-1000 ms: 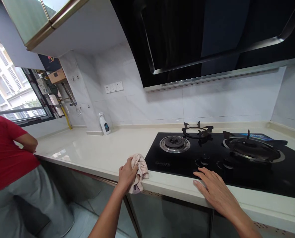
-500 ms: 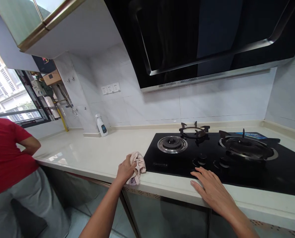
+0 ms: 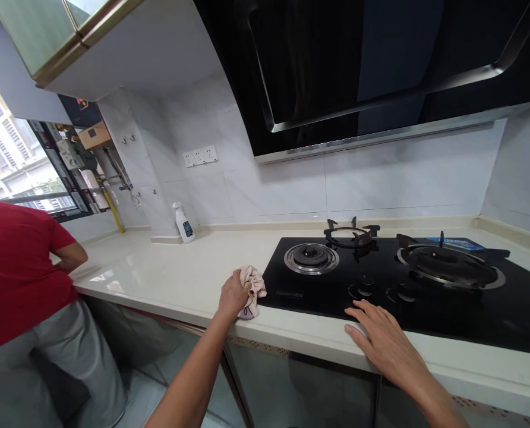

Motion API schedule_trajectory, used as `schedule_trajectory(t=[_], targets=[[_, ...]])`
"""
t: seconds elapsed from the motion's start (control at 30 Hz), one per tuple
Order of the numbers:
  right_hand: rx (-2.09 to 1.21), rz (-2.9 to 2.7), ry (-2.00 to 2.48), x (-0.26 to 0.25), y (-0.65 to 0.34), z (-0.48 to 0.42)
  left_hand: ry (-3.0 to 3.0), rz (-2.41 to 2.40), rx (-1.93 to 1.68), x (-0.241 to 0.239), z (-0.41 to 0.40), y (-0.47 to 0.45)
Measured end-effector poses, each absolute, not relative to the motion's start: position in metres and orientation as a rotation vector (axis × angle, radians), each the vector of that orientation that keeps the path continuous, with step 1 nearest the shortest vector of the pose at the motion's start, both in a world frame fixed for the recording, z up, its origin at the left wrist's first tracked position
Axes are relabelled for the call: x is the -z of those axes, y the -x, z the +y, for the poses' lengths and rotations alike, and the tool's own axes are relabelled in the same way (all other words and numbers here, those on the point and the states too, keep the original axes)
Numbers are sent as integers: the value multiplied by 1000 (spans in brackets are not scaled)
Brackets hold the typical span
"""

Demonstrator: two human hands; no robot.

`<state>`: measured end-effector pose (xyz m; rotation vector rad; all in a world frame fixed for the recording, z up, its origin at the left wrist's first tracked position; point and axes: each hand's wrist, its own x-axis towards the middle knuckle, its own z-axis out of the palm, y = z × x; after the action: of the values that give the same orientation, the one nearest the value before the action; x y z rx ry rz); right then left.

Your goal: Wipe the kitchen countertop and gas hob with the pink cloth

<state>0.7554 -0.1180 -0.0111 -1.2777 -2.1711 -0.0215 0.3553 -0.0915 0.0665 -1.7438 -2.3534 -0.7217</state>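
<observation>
My left hand (image 3: 233, 293) is closed on a crumpled pale pink cloth (image 3: 253, 282), pressed on the cream countertop (image 3: 176, 267) at the left edge of the black glass gas hob (image 3: 381, 285). My right hand (image 3: 383, 339) lies flat with fingers stretched out on the counter's front edge, its fingertips touching the hob near the control knobs (image 3: 366, 284). It holds nothing.
A loose pan support (image 3: 352, 233) sits behind the left burner (image 3: 311, 257); the right burner (image 3: 450, 267) keeps its support. A white spray bottle (image 3: 184, 222) stands by the wall. A black range hood (image 3: 372, 65) hangs overhead. A person in a red shirt (image 3: 19, 267) stands at the left.
My left hand has slid the cloth up from the counter's front edge onto the top, closer to the hob. My right hand has stayed put. The person at left has shifted closer.
</observation>
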Motion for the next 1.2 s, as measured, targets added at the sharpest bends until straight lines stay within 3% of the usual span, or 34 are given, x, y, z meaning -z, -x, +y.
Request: schedule_trajectory(t=[1.2], targets=[[58,-2120,1207,6,-753,-119,1894,-2377,747,-72,-67,-376]])
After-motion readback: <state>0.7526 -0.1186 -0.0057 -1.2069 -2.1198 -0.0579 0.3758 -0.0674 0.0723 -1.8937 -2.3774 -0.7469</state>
